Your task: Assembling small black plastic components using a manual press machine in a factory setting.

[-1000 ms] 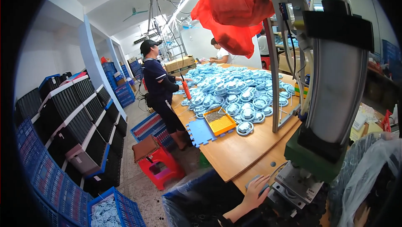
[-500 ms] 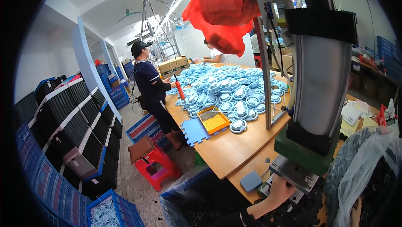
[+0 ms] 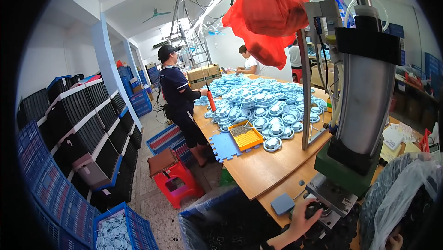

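My left hand (image 3: 300, 222) is at the metal fixture of the press, its thumb and fingers closed around a small black round part (image 3: 313, 210). The fixture's metal block (image 3: 333, 193) sits directly beyond the fingertips, under the press's green base (image 3: 347, 169). My right hand (image 3: 395, 241) shows only in part at the lower right, beside clear plastic sheeting (image 3: 406, 204) and a mass of black parts. Its fingers are mostly hidden, so what they hold cannot be made out.
The press cylinder (image 3: 362, 98) rises at the right. A grey-blue box (image 3: 282, 204) sits on the wooden table (image 3: 251, 176). Beyond are a yellow tray (image 3: 249, 145) and heaped light-blue parts (image 3: 258, 98). A red stool (image 3: 177, 185) and a standing person (image 3: 175, 88) are left.
My left hand has drawn back from under the press's metal block, and the black part between its fingers now shows. The whole view has shifted, moving the scene rightward.
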`<state>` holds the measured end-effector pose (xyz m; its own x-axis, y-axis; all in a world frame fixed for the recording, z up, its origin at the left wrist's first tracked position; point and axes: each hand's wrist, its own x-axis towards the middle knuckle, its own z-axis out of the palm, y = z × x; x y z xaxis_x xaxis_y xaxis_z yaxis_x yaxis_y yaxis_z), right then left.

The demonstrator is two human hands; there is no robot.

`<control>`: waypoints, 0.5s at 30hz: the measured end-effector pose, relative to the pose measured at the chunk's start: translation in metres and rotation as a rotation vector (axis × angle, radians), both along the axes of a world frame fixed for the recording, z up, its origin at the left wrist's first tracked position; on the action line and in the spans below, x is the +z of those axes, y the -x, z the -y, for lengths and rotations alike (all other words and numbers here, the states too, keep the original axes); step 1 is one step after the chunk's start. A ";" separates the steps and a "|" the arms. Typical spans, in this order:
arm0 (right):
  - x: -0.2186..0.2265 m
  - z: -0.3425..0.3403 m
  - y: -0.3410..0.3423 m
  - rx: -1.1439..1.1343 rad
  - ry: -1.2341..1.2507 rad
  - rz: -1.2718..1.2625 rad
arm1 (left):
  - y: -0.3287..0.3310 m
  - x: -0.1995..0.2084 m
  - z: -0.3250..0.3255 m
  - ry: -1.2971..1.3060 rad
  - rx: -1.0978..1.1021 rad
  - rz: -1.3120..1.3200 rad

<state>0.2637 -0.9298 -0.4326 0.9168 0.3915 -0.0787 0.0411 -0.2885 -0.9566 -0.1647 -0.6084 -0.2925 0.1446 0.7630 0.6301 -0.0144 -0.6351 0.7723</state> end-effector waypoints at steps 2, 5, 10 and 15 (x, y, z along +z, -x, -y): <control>-0.028 0.011 -0.029 -0.033 0.144 0.203 | 0.021 -0.017 -0.011 -0.080 0.021 -0.033; -0.061 0.075 -0.042 -0.089 0.449 0.492 | 0.069 -0.038 -0.022 -0.141 0.130 -0.280; 0.047 0.030 0.060 -0.107 0.689 0.613 | 0.180 -0.119 -0.039 -0.102 0.468 -0.960; 0.153 -0.043 0.167 0.106 -0.196 0.245 | 0.194 -0.157 -0.040 0.341 0.417 -0.870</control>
<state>0.0964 -0.8869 -0.2798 0.8523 0.4721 0.2250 0.2964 -0.0816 -0.9516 -0.3583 -0.5685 -0.4497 0.1299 0.9763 0.1734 0.8094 -0.2054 0.5502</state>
